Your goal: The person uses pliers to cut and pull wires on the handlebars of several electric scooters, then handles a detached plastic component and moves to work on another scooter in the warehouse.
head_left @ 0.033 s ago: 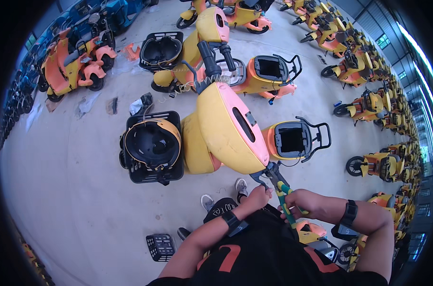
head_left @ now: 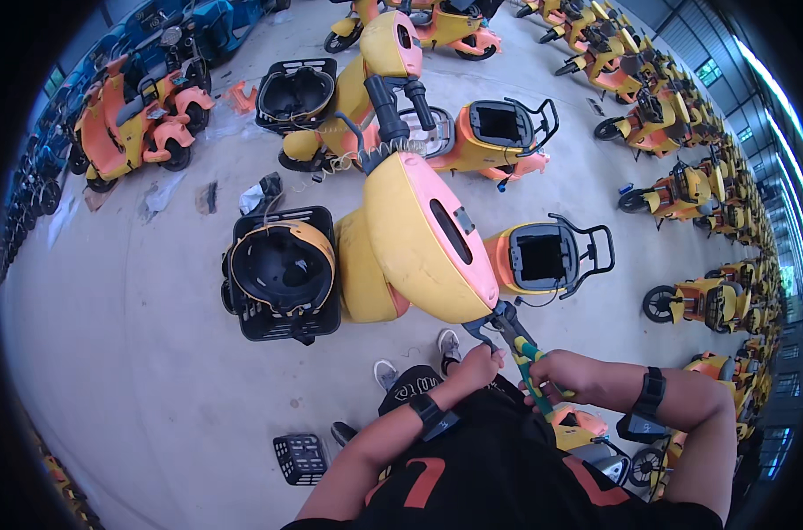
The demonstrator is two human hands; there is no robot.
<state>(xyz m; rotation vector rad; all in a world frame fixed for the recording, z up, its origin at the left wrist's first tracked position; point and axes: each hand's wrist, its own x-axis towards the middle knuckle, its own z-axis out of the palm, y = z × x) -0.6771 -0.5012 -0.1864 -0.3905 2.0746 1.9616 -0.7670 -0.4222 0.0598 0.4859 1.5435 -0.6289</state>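
Observation:
A yellow and pink scooter [head_left: 432, 238] stands in front of me, its handlebar end pointing toward my body. My left hand [head_left: 479, 369] is closed at the tip of the dark brake lever [head_left: 477, 330], beside the handlebar grip [head_left: 511, 323]. Around a hand tool with green and yellow handles, which looks like pliers [head_left: 532, 382], the fingers of my right hand [head_left: 556, 371] are wrapped. The tool's upper end meets the grip; its jaws cannot be made out.
A black front basket [head_left: 286, 329] carries an upturned helmet [head_left: 282, 265]. Another scooter [head_left: 498, 132] stands just beyond. An empty black basket [head_left: 299, 459] lies on the floor at lower left. Rows of scooters [head_left: 675, 199] line the right; more [head_left: 140, 124] stand at upper left.
The view has shifted very slightly. Both hands keep their places at the lever and the pliers.

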